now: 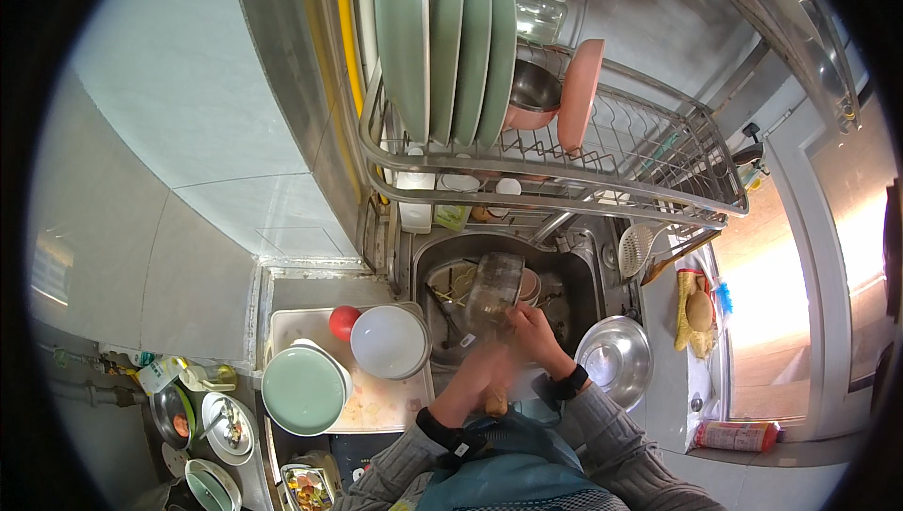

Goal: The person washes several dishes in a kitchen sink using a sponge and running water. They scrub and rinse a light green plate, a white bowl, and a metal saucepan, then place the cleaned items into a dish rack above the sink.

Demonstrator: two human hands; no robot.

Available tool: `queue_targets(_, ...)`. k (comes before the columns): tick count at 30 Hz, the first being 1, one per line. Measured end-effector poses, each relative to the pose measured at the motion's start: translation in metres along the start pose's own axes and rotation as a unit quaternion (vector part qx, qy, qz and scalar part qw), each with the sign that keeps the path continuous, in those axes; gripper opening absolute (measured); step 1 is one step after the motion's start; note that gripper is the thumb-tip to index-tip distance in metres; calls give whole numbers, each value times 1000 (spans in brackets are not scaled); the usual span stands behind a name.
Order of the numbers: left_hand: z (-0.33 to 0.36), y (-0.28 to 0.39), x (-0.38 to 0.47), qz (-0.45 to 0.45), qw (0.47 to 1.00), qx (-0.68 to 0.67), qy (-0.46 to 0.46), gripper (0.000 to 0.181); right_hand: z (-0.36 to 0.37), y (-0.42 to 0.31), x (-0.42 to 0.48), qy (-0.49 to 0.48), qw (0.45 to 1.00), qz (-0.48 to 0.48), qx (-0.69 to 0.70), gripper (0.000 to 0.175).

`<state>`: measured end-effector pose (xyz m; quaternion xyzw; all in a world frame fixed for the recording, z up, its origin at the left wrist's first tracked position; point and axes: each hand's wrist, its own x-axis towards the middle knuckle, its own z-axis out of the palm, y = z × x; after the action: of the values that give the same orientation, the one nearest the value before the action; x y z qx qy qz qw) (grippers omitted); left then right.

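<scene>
My right hand [536, 335] grips the near right edge of a clear rectangular container [496, 285] tilted over the stainless steel sink [589, 285]. My left hand [480, 377] is below and to the left, close to the container's near end; blur hides its fingers, so its hold cannot be told. Behind the container, inside the sink, are pink bowls [529, 287] and some thin utensils [441, 313]. Black bands are around both wrists.
Left of the sink, a cutting board [384, 405] holds a white bowl [389, 342], a green-topped dish [305, 390] and a red round object [344, 323]. A metal basin [614, 363] is at right. A dish rack [550, 190] with green plates [458, 60] overhangs the sink.
</scene>
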<state>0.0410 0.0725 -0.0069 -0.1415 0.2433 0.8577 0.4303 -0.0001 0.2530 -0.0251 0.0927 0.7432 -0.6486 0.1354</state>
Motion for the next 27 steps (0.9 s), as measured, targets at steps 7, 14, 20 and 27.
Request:
queue_targets(7, 2, 1, -2, 12, 1000, 8, 7, 19, 6, -7, -6, -36, 995, -30, 87, 15)
queue_targets(14, 2, 1, 0, 10, 1000, 6, 14, 19, 9, -7, -8, -30, 994, -39, 97, 16)
queue_targets(20, 10, 6, -5, -1, 1000, 17, 10, 21, 8, -2, -7, -2, 996, -7, 91, 11)
queue_targets(27, 11, 6, -4, 0, 995, 81, 55, 25, 7, 4, -11, -30, 985, -8, 168, 9)
